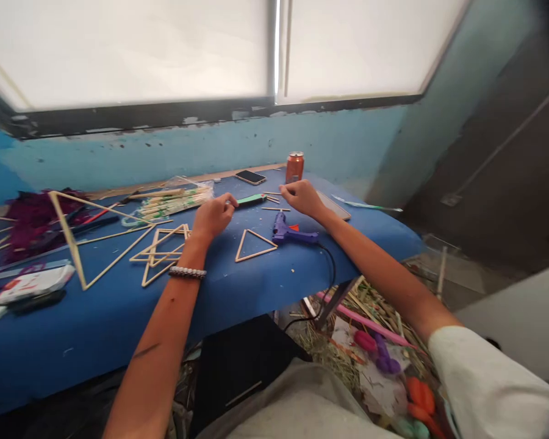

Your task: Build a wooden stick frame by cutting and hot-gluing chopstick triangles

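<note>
My left hand (214, 217) is closed, its fingertips pinching the near end of a slim green-and-black tool (252, 200), perhaps a cutter. Curled fingers close my right hand (302, 197) just in front of an orange-brown drink can (294, 167); whatever it may hold is hidden. Between the hands lie short thin sticks (274, 209). A purple glue gun (293, 233) rests below my right hand, its cord running off the table edge. Beside it is a small triangle of sticks (251, 256). Star-like stick frames (158, 259) lie left of my left wrist.
A larger stick triangle (68, 244) stands farther left, by dark purple material (36, 219). Packaged sticks (178, 202) and a phone (251, 177) lie toward the wall. A flat tablet-like object (341, 210) and a toothbrush-like item (370, 205) are at right. Straw and balloons (384, 353) litter the floor.
</note>
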Demonstrator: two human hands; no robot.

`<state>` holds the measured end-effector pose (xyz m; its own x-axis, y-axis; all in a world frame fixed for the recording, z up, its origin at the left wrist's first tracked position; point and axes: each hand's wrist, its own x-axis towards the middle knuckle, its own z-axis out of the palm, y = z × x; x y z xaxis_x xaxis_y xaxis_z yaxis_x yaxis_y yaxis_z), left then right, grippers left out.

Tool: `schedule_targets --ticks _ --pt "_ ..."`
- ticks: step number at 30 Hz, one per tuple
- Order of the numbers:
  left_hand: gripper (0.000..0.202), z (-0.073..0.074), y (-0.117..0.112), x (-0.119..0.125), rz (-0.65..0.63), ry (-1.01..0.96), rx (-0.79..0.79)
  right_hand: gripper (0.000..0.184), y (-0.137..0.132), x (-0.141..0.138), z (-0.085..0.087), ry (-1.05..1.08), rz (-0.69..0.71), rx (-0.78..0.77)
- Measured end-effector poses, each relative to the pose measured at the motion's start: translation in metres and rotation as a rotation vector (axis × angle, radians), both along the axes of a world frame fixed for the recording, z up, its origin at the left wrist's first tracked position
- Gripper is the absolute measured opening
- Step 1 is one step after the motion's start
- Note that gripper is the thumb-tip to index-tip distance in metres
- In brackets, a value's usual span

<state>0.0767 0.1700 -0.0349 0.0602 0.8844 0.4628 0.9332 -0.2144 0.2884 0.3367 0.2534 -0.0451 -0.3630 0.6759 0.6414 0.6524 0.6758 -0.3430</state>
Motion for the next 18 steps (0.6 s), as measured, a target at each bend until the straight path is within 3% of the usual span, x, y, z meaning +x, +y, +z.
schedule_targets --ticks 9,18 --pt "0.027 0.0008 0.0008 -0.0017 -0.003 0.006 0.013 0.048 -0.0011 -0.0010 0.0019 -0.009 -0.037 -0.001" --pt "0.026 -0.0015 -0.0013 -0.0003 -0.010 -0.009 0.005 0.048 -0.0022 -0.0003 -0.0010 0.026 0.021 0.008"
